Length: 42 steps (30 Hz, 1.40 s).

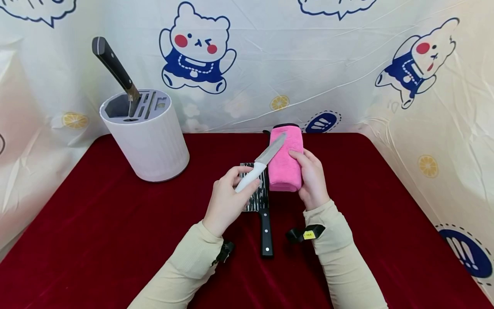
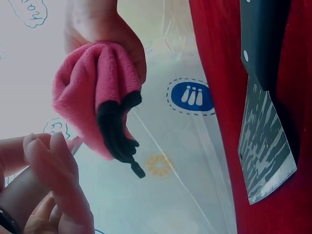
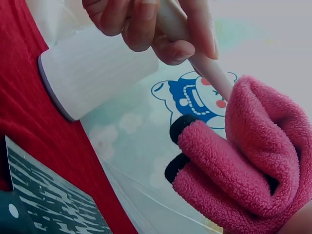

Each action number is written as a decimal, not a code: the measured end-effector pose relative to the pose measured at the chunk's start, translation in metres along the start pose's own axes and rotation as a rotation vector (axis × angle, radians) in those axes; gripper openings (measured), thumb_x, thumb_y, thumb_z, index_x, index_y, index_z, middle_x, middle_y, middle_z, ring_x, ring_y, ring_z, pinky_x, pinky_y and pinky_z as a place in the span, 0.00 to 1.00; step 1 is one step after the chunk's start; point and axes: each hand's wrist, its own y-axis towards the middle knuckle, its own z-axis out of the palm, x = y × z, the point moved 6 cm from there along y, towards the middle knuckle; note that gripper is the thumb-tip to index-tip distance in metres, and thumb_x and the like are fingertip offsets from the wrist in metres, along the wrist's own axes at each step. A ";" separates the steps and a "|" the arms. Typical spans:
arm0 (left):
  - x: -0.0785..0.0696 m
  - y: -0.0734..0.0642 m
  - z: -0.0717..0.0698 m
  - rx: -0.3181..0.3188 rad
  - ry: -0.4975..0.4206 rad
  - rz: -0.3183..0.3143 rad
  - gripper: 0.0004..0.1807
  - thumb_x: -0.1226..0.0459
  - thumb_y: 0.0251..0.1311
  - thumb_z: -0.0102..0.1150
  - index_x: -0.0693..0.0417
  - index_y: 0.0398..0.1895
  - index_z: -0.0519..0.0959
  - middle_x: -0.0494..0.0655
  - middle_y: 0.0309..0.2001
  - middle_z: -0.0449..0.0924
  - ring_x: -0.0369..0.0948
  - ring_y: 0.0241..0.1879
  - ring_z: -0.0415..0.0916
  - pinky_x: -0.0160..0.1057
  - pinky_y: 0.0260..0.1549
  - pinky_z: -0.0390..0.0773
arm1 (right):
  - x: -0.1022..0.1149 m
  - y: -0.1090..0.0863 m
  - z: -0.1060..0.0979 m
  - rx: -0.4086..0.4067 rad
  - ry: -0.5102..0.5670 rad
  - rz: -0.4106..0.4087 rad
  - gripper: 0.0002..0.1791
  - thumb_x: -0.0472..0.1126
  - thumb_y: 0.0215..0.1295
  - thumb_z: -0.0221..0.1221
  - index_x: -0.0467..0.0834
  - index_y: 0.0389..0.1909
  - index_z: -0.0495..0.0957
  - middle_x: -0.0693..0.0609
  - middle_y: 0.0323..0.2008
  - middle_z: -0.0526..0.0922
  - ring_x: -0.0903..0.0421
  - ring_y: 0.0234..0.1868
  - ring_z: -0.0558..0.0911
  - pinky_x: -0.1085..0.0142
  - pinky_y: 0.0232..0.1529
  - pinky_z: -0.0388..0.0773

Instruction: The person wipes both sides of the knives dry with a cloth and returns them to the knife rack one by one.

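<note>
My left hand (image 1: pixel 230 195) grips the white handle of a small knife (image 1: pixel 271 148), whose blade points up and to the right. The blade lies over the front of a folded pink towel (image 1: pixel 286 171) with black edging. On the towel's right side, my right hand (image 1: pixel 313 180) holds it raised, thumb in front. Below the hands a cleaver (image 1: pixel 266 231) with a black riveted handle and black-and-silver patterned blade lies on the table. The right wrist view shows the towel (image 3: pixel 234 170) folded in layers, with the knife's handle (image 3: pixel 173 22) between the left fingers.
A white round knife block (image 1: pixel 148 146) stands at the back left, with a black-handled knife (image 1: pixel 115 64) leaning in its wide opening. Dark red cloth (image 1: pixel 96 240) covers the table. A printed curtain (image 1: pixel 254 64) hangs close behind it and at the sides.
</note>
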 end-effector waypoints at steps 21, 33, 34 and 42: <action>-0.002 0.000 -0.003 -0.006 0.010 0.048 0.16 0.60 0.62 0.65 0.49 0.53 0.80 0.50 0.31 0.87 0.38 0.19 0.68 0.34 0.18 0.68 | -0.002 -0.006 0.005 0.107 0.049 0.035 0.16 0.41 0.73 0.49 0.50 0.58 0.72 0.52 0.48 0.74 0.56 0.46 0.75 0.64 0.42 0.78; -0.004 0.002 -0.006 -0.018 -0.001 0.052 0.17 0.61 0.62 0.65 0.51 0.54 0.80 0.55 0.33 0.87 0.41 0.21 0.71 0.35 0.17 0.71 | -0.007 -0.007 0.012 0.172 -0.041 0.050 0.09 0.40 0.70 0.49 0.52 0.46 0.76 0.54 0.41 0.76 0.58 0.38 0.76 0.67 0.35 0.77; -0.004 0.002 -0.006 -0.017 -0.002 0.054 0.17 0.61 0.62 0.65 0.51 0.53 0.80 0.55 0.33 0.87 0.41 0.22 0.71 0.35 0.17 0.70 | -0.008 -0.007 0.013 0.178 -0.047 0.048 0.09 0.40 0.70 0.49 0.51 0.46 0.76 0.54 0.40 0.76 0.59 0.36 0.77 0.67 0.34 0.77; -0.004 0.002 -0.007 -0.015 0.001 0.054 0.17 0.61 0.62 0.65 0.51 0.54 0.80 0.54 0.33 0.87 0.41 0.28 0.75 0.35 0.21 0.69 | -0.010 -0.008 0.016 0.215 -0.086 0.057 0.09 0.40 0.69 0.50 0.51 0.44 0.77 0.54 0.38 0.77 0.58 0.36 0.77 0.67 0.33 0.78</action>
